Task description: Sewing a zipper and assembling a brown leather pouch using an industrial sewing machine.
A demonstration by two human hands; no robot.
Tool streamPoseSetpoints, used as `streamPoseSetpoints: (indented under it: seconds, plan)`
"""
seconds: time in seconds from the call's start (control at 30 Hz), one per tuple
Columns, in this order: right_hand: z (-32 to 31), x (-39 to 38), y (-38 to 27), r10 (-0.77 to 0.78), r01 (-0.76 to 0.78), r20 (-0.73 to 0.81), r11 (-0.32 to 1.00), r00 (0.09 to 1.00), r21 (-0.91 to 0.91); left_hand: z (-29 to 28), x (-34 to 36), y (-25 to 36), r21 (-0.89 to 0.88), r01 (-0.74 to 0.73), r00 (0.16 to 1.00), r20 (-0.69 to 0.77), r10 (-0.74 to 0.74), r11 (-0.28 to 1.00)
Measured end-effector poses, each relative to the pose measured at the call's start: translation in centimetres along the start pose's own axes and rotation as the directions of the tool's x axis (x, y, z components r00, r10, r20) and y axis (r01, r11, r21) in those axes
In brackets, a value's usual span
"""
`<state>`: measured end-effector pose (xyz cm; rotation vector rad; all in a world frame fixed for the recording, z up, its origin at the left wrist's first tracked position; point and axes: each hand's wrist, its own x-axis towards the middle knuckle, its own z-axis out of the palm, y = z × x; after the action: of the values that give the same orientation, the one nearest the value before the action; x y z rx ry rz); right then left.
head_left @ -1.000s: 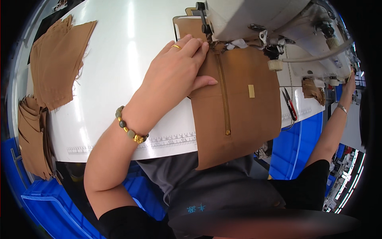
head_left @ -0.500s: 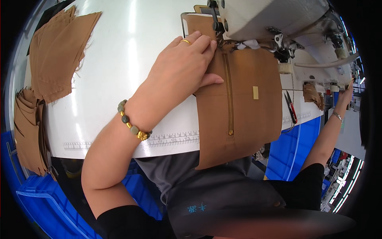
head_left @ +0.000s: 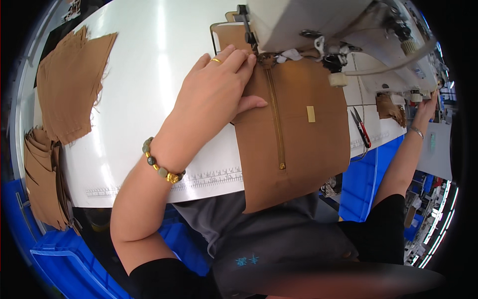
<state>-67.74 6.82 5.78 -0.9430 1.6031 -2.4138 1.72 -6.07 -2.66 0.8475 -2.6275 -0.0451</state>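
A brown fabric panel (head_left: 311, 149) lies on the white counter (head_left: 144, 74), its far part under the head of a sewing machine (head_left: 303, 22) and its near end hanging over the counter's near edge. A brass-coloured zipper (head_left: 276, 124) runs lengthwise down the panel, its slider toward the near end, and a small yellow tag (head_left: 310, 114) sits to the zipper's right.

The two hands are well apart. The left hand (head_left: 215, 89) rests flat on the panel's left side, fingers extended together near the needle area, thumb spread toward the zipper, gripping nothing. The right hand (head_left: 427, 107) reaches to the machine's right end; whether it is clamped on anything cannot be told.

Red-handled thread snips (head_left: 362, 130) lie right of the panel, near the counter's near edge, with brown fabric scraps (head_left: 390, 108) beyond them. One stack of brown cut pieces (head_left: 74, 89) lies along the counter's left edge; a second brown stack (head_left: 44, 174) sits by the near-left corner. A printed ruler scale (head_left: 214, 178) follows the near edge.
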Motion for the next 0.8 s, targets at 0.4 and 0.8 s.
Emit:
streamPoseSetpoints:
  seconds: [0.4,0.8]
  plan:
    - [8.0,-15.4,-5.0,-0.667,0.614,0.086,0.617,0.740,-0.492,-0.7,0.6,1.8,0.104,0.068,0.996,0.044,-0.073,0.992]
    - [26.4,-37.4,-1.8,-0.173,0.786,0.977,0.619,0.122,0.011,-0.7,0.2,2.9,0.102,0.082,0.996,0.028,-0.085,0.991]
